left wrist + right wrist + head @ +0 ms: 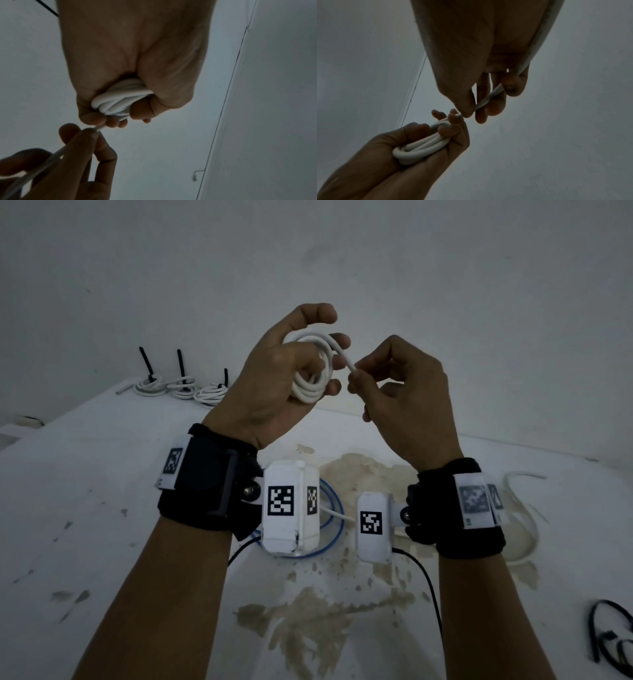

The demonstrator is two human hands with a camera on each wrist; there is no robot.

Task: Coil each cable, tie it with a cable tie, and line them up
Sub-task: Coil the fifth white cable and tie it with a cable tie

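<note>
A dim room with pale walls; a white desk [102, 491] with worn, stained patches carries the work. At its far left edge three tied coils [181, 388] lie in a row, black ties standing up from them. A blue cable [334, 529] and a loose white cable [520, 525] lie nearer, partly hidden behind the wrists; black ties [613, 638] sit at the near right edge.

Both hands are raised above the desk. The left hand [284, 378] has its grip curled round the white coil [313, 374], several turns bunched between palm and fingers. The right hand [404, 395] pinches the cable's free tail [347, 361] between thumb and fingertips, just beside the coil.

Assessment: coiling is near its end; the tail remains to be laid in.

Recommended practice: keep the left grip firm so the turns do not spring apart; lead the tail along the existing loops at the same diameter, without twist; hold the bundle flat before reaching for a tie. Risk: a slack left grip lets the loops unwind.
</note>
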